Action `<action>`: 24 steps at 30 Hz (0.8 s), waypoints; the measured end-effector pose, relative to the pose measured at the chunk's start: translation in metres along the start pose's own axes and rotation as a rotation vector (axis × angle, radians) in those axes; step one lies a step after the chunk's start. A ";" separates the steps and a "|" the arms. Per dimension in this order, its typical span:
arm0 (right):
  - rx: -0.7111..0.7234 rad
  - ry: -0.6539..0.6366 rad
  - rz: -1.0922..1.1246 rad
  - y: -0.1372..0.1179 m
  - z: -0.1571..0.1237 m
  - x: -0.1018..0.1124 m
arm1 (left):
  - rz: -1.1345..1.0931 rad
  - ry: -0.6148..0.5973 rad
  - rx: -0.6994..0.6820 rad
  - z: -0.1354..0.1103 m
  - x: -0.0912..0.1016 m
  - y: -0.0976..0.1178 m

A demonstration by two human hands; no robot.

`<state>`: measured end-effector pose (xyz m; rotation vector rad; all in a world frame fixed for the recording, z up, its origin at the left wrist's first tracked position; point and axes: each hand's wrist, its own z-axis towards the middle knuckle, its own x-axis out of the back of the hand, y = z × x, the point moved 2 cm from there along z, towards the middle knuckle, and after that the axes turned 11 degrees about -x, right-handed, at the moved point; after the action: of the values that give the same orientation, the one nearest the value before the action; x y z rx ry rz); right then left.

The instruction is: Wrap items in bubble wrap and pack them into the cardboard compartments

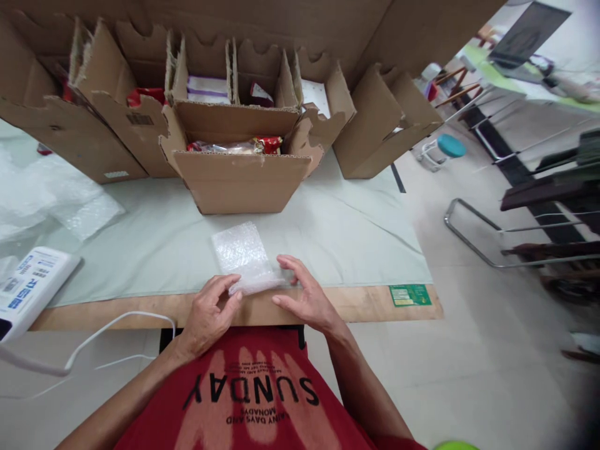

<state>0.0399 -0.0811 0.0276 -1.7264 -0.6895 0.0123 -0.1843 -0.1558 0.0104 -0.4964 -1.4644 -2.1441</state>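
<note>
The person's red shirt faces the near edge of the tabletop. Over that edge, the left hand has thumb and forefinger at the near left corner of a bubble-wrap piece; whether they pinch it cannot be told. The right hand is open, thumb and fingers apart around the wrap's right end. The piece lies near the middle of the near edge. A green label sits at the near right corner, a white device at the near left. Loose bubble wrap covers part of the left side. Beyond, an open carton holding red packets stands before a row of cartons toward the far edge.
</note>
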 end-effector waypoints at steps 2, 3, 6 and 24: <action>0.009 -0.043 0.008 -0.002 0.012 -0.011 | -0.012 -0.002 0.063 0.001 0.001 0.001; -0.001 -0.049 0.011 -0.002 0.018 -0.017 | 0.001 0.006 0.077 0.002 0.001 0.001; -0.025 -0.025 -0.041 -0.003 0.032 -0.030 | 0.119 0.054 0.065 0.003 0.002 -0.001; 0.568 -0.093 -0.814 -0.013 0.009 -0.030 | 0.320 -0.099 0.133 0.013 0.002 -0.022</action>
<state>0.0061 -0.0856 0.0258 -0.8287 -1.2762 -0.2533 -0.1988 -0.1370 0.0001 -0.7423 -1.4572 -1.7835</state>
